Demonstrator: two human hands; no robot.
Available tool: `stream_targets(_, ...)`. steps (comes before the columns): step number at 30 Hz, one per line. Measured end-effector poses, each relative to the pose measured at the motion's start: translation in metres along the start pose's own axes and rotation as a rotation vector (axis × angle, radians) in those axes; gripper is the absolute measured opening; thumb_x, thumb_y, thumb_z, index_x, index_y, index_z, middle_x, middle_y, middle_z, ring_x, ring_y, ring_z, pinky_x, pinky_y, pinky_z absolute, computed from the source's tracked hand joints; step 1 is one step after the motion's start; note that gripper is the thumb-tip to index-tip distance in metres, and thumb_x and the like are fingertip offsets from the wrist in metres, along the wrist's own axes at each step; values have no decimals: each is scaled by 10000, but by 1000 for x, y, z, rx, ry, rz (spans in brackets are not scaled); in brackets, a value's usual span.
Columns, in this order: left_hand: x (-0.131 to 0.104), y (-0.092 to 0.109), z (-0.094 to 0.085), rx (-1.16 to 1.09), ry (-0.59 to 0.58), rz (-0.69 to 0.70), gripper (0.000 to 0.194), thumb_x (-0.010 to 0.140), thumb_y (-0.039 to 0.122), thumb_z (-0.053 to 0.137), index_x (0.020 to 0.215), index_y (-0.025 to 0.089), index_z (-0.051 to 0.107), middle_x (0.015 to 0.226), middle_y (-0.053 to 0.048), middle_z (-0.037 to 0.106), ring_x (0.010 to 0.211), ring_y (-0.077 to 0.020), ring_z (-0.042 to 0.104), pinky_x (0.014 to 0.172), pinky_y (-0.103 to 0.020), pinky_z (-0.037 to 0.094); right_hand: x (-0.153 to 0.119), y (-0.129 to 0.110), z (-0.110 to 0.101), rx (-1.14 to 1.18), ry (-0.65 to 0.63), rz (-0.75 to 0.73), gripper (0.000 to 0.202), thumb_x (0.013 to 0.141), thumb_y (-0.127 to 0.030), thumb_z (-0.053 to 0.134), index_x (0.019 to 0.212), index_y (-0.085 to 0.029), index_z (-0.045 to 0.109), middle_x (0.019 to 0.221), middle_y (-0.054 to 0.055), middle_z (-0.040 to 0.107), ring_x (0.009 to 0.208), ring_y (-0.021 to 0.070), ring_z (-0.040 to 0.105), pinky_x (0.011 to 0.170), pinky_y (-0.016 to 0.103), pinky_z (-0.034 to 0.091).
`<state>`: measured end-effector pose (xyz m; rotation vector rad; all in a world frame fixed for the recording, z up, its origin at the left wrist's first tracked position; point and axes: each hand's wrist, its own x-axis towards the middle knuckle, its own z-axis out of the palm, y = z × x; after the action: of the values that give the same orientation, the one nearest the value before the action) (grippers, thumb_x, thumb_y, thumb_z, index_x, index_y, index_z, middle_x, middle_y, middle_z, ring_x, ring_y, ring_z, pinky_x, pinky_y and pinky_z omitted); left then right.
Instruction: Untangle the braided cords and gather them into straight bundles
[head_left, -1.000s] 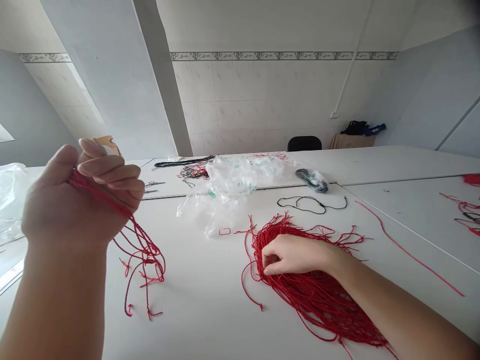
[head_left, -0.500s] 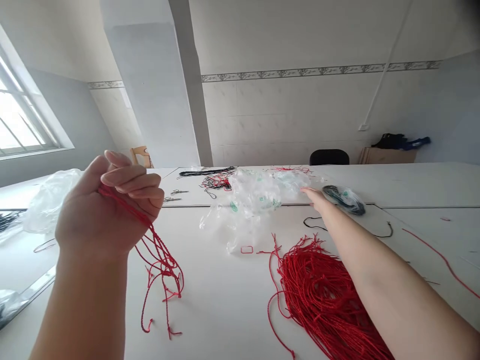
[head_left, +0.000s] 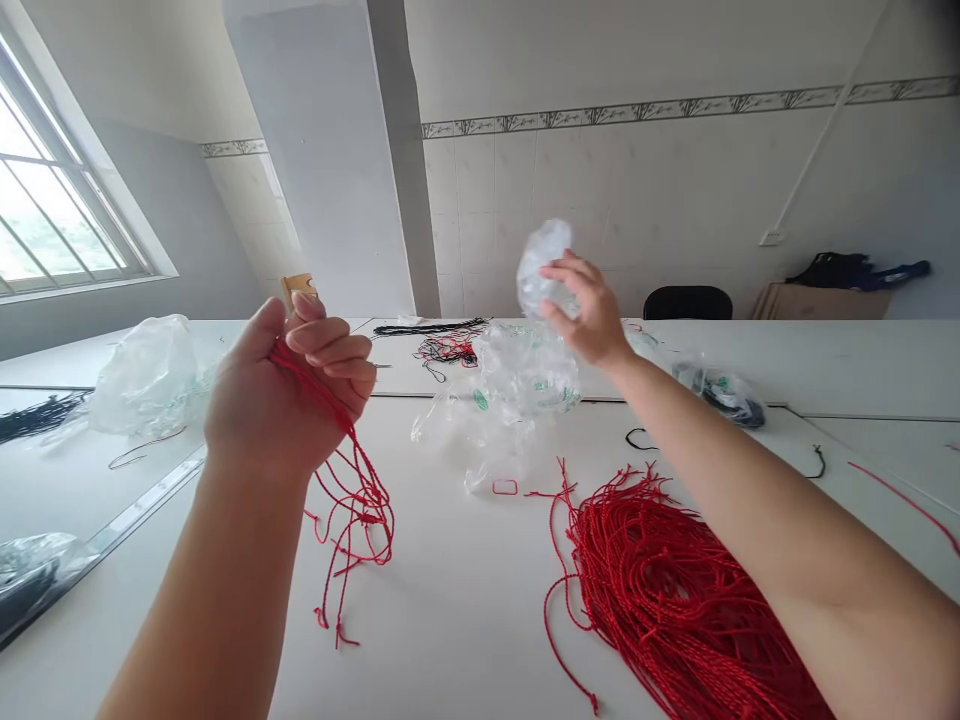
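My left hand (head_left: 289, 395) is raised on the left, palm toward me, its fingers closed around several red braided cords (head_left: 364, 490). The cords' knotted ends dangle below the hand over the white table. On the right, my right hand (head_left: 589, 305) holds a crumpled clear plastic bag (head_left: 546, 265) up in the air, gripped between thumb and fingers. Beneath it lies a heap of more clear plastic bags (head_left: 525, 375) with green print. A large pile of red cords (head_left: 652, 590) spreads on the table under my right forearm.
Black cords (head_left: 431, 328) and a red-black tangle (head_left: 448, 350) lie at the back. A bag with dark cord (head_left: 724, 395) rests at right, another plastic bag (head_left: 146, 375) at left. A small red rectangular outline (head_left: 505, 487) is near the middle. A black chair (head_left: 688, 303) stands behind the table.
My right hand has lifted a clear plastic bag from the heap, up and to the left. My left hand still grips the red cords. The view has shifted slightly.
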<state>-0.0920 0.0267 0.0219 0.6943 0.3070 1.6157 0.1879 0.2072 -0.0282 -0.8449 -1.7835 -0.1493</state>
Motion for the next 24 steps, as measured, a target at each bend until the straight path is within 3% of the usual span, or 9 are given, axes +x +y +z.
stream_targets(4, -1, -3, -1, -17, -10, -44, 352, 1035, 276, 371, 762, 231, 588, 473, 13, 518, 433, -130, 479, 402, -234, 443, -9, -55, 31, -63, -211, -253, 520, 944, -385, 484, 1452, -271, 469, 1568, 21, 456, 1545, 268, 212, 1248, 544, 141)
stream_targets(7, -1, -3, -1, -70, -6, -86, 289, 1004, 274, 426, 789, 311, 614, 470, 2, 516, 429, -169, 474, 383, -276, 436, -34, -70, 67, -45, -432, -187, 596, 948, -368, 507, 1517, -234, 392, 1641, 63, 336, 1558, 273, 155, 1253, 572, 16)
stream_targets(9, -2, -3, -1, -78, -6, -95, 290, 1009, 290, 422, 793, 328, 612, 471, 0, 514, 429, -173, 472, 382, -280, 439, -54, -69, 90, -50, -605, -58, 567, 917, -339, 578, 1460, -208, 477, 1594, 133, 400, 1508, 338, 279, 1210, 663, 75)
stream_targets(12, -3, -3, 1, -35, -26, -66, 355, 1042, 289, 357, 776, 258, 590, 476, 9, 513, 432, -142, 484, 399, -246, 455, -75, -60, 106, -59, -693, 26, 394, 817, -302, 723, 1191, -183, 687, 1417, 195, 568, 1231, 369, 594, 1097, 704, 284)
stream_targets(15, -5, -2, 3, 9, -31, -34, 394, 1053, 277, 328, 748, 203, 567, 470, 23, 504, 427, -114, 475, 407, -217, 450, -74, -42, 92, -70, -624, 76, 202, 881, -362, 669, 1016, -229, 738, 1466, 120, 532, 1230, 301, 598, 1137, 590, 303)
stream_targets(18, -6, -1, 5, 19, -39, -27, 381, 1047, 277, 352, 744, 201, 570, 471, 29, 504, 430, -109, 475, 411, -209, 444, -62, -10, 51, -160, -444, 221, 299, 1009, -382, 454, 1096, -240, 703, 1487, 91, 497, 1347, 260, 494, 1139, 453, 349)
stream_targets(20, -5, 0, 5, 17, -44, -18, 367, 1040, 265, 364, 745, 203, 573, 472, 31, 504, 432, -109, 476, 412, -205, 441, -61, 17, 19, -270, -350, 394, 380, 1049, -337, 332, 1166, -217, 673, 1489, 127, 474, 1371, 268, 456, 1114, 448, 381)
stream_targets(22, -5, -1, 7, 20, -40, -7, 367, 1036, 248, 366, 735, 202, 572, 467, 31, 500, 426, -107, 467, 406, -205, 436, -72, 45, -10, -383, -325, 589, 341, 1046, -303, 373, 1138, -196, 684, 1451, 160, 501, 1320, 293, 491, 1081, 485, 414)
stream_targets(24, -5, -2, 8, 26, -32, -2, 366, 1031, 243, 375, 723, 199, 567, 459, 30, 496, 417, -104, 450, 398, -206, 430, -90, 68, -32, -450, -376, 744, 252, 1008, -356, 555, 1200, -230, 658, 1368, 110, 582, 1179, 234, 587, 1014, 454, 493)
